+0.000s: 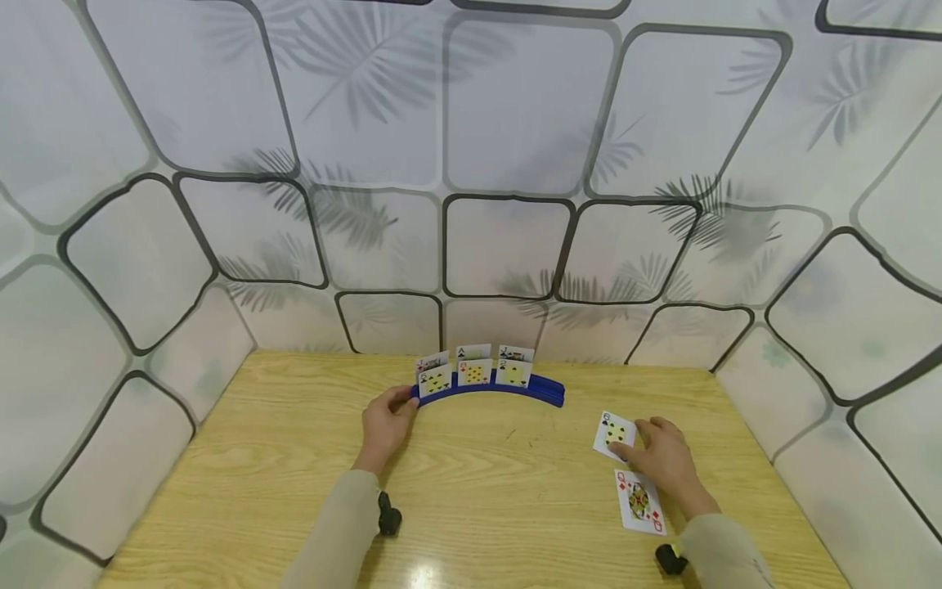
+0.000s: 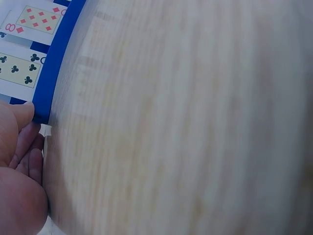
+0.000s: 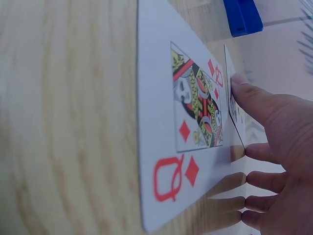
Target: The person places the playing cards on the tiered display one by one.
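Observation:
My left hand holds the left end of a curved blue card holder, thumb in front and the other fingers beyond the end. In the left wrist view the thumb presses the tip of the blue rail. Two rows of upright playing cards stand in the holder, among them an eight of diamonds. With thumb on its face and fingertips at its edge, my right hand pinches a playing card with black pips. A queen of diamonds lies face up just nearer to me.
The wooden table ends at a patterned cloth wall behind the holder, with more of it on both sides. The right part of the holder bears no cards. Dark wrist cameras sit at both sleeves.

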`<state>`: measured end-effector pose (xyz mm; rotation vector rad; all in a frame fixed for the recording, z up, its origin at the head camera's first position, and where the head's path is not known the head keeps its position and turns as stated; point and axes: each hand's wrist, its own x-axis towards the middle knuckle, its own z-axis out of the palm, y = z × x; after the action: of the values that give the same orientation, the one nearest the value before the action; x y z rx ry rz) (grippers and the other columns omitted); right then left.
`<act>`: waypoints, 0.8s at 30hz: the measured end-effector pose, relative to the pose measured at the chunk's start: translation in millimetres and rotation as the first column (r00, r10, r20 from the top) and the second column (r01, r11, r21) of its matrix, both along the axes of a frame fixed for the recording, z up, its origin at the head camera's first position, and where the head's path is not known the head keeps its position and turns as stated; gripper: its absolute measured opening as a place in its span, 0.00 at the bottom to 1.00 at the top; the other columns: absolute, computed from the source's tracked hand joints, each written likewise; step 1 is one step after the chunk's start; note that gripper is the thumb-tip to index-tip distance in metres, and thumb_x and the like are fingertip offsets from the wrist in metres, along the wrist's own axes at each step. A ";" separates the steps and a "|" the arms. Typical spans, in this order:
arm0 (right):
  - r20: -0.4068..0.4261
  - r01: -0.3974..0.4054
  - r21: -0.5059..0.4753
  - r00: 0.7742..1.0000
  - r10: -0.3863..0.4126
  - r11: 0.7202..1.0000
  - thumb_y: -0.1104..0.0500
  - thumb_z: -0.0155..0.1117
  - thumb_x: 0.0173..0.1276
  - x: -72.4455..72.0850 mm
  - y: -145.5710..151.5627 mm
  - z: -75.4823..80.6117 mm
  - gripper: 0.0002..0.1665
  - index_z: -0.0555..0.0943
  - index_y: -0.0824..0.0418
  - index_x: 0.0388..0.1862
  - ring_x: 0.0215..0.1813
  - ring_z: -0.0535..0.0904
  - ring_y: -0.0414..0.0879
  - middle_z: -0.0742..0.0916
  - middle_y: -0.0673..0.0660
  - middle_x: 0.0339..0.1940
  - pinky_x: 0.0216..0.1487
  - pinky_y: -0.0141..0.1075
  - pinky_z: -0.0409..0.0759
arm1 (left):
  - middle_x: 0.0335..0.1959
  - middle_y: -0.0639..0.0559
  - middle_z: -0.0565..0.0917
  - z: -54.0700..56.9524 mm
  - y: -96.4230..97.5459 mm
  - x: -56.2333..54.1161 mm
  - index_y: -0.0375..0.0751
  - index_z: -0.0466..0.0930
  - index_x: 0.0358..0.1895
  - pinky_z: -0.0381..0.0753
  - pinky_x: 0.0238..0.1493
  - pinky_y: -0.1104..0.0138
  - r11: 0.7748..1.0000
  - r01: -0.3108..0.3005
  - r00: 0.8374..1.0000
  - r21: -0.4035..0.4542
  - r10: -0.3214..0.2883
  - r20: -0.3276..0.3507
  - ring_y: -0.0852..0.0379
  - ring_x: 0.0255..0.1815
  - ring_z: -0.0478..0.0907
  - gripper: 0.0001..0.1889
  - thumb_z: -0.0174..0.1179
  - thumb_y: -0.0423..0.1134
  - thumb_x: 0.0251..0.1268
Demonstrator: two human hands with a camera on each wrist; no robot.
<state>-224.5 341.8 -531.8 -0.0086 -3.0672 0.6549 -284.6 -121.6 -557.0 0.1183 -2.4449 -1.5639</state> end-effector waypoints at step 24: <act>0.024 0.026 -0.024 0.999 -0.025 0.999 0.41 0.75 0.68 -6.8 -2.9 9.9 0.45 0.77 0.79 0.62 0.69 0.69 0.80 0.74 0.84 0.68 0.68 0.71 0.70 | 0.54 0.38 0.90 0.5 -0.7 -0.1 0.35 0.86 0.58 0.84 0.61 0.49 1.000 0.011 1.000 0.010 -0.011 0.002 0.42 0.55 0.86 0.15 0.67 0.34 0.73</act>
<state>-231.4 338.9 -521.9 -0.0555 -3.0761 0.6952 -284.7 -122.3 -556.4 0.1084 -2.4436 -1.5820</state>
